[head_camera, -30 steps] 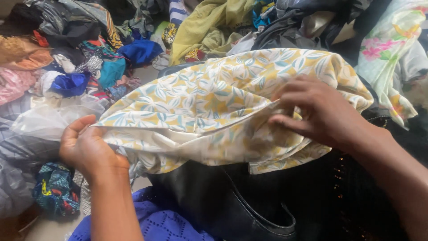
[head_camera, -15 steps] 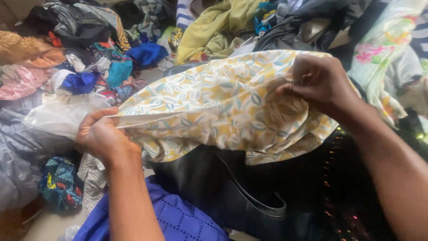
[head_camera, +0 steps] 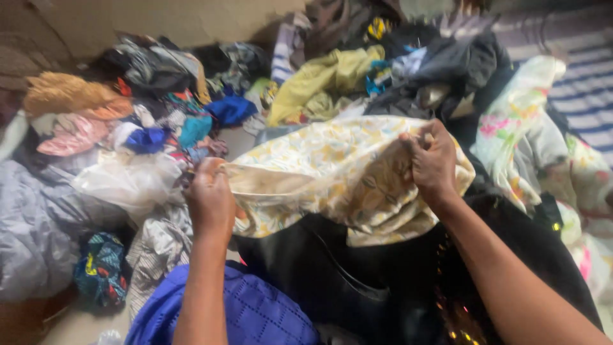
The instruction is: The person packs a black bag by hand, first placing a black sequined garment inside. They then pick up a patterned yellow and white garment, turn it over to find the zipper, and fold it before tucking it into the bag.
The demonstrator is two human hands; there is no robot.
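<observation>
A cream cloth with a yellow and blue leaf print [head_camera: 319,163] is stretched between both hands. My left hand [head_camera: 209,198] pinches its left edge, fingers closed on the fabric. My right hand [head_camera: 434,161] grips the upper right edge, bunching the cloth under it. The cloth hangs over a black leather-like garment [head_camera: 332,268] that lies below it, in front of me. The frame is somewhat blurred.
Heaps of mixed clothes surround the spot: an olive-yellow garment [head_camera: 319,80] behind, a floral white cloth [head_camera: 530,128] at right, a clear plastic bag [head_camera: 128,182] and grey fabric [head_camera: 32,223] at left, a blue quilted cloth [head_camera: 255,313] at the bottom.
The view has pulled back and up. Both hands have moved closer together and farther from me, the right hand rising to the cloth's top edge, so the cloth is now more bunched.
</observation>
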